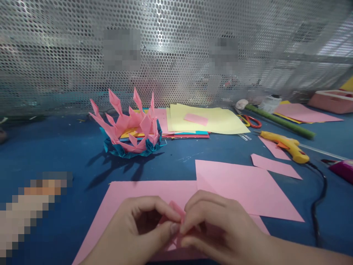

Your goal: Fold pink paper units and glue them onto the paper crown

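Note:
Between my two hands is a small folded piece of pink paper [176, 208], partly hidden by the fingers. My left hand [143, 224] pinches it between thumb and forefinger. From the other side, my right hand [217, 221] grips it with bent fingers, its tips touching those of the left. Both hands are over a large pink sheet [124, 195] lying flat on the blue table. A second pink sheet [242, 187] overlaps it on the right. Further back on the left stands a folded-paper crown [129, 129] with pink points and a blue base.
A yellow glue gun [289, 143] with a black cord lies right, near pink strips [275, 166]. Behind are pale yellow sheets [215, 119], scissors [252, 120], a green stick [284, 123] and a pink box [331, 101]. A perforated metal panel [176, 48] closes the back.

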`<state>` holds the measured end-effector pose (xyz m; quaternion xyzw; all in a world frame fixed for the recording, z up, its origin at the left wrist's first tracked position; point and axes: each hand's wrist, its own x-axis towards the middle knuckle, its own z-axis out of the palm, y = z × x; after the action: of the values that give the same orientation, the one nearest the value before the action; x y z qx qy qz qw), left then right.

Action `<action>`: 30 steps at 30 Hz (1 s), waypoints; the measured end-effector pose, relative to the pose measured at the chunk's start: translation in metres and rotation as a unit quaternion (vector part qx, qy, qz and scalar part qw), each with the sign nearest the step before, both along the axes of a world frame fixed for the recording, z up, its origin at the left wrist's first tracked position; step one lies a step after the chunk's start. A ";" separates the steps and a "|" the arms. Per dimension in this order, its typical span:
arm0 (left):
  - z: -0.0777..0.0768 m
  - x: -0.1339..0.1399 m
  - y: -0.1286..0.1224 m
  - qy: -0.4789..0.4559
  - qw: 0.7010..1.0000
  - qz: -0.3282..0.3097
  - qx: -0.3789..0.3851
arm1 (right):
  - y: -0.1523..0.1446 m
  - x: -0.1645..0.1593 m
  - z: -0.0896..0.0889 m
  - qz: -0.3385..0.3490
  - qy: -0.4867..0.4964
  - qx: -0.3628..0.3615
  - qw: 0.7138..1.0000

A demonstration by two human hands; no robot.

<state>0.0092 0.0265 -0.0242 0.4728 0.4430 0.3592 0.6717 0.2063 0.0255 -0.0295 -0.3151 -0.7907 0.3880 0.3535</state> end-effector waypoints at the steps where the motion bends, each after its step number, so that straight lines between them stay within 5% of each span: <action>1: 0.002 0.002 -0.001 -0.010 1.000 0.019 -0.013 | 0.000 0.000 -0.002 0.005 0.003 0.030 1.000; 9: 0.008 0.011 -0.006 0.006 0.994 0.106 -0.041 | -0.001 0.002 0.003 0.005 0.004 0.066 0.998; 21: 0.008 0.011 -0.006 -0.006 0.994 0.101 -0.051 | -0.006 -0.001 -0.011 -0.041 0.001 0.139 0.989; 30: 0.009 0.009 -0.005 -0.001 0.996 0.078 -0.041 | -0.002 0.000 0.011 -0.040 -0.013 0.042 0.998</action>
<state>0.0183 0.0211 -0.0156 0.4084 0.4926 0.3924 0.6607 0.2061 0.0236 -0.0190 -0.3359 -0.7977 0.3357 0.3717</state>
